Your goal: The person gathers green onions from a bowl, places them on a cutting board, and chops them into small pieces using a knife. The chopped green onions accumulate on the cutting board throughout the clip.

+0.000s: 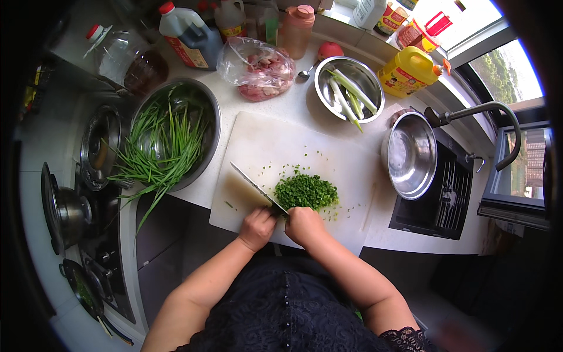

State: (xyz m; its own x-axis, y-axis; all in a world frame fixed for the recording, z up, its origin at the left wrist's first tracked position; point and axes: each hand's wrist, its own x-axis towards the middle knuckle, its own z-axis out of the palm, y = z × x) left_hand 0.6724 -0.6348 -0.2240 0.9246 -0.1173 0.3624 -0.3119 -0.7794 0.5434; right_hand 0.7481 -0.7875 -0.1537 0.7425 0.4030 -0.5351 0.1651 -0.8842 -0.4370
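Note:
My right hand (pixel 305 226) is closed around the handle of a kitchen knife (pixel 257 185), whose blade slants up and left over a white cutting board (pixel 272 132). Beside the blade, near the board's front edge, my left hand (pixel 258 229) rests with its fingers curled; whatever lies under them is hidden. A heap of finely chopped green chives (pixel 306 191) sits to the right of the knife, with loose bits scattered around it. Long uncut chives (pixel 169 149) fill a large steel bowl (pixel 214 119) on the left, some hanging over its rim.
Behind the board are bagged raw meat (pixel 264 72), a spoon (pixel 303 75) and a steel bowl (pixel 322 99) of scallion pieces. An empty steel basin (pixel 411 154) tilts over the sink (pixel 451 193) at right. A stove (pixel 103 251) with cookware lies left.

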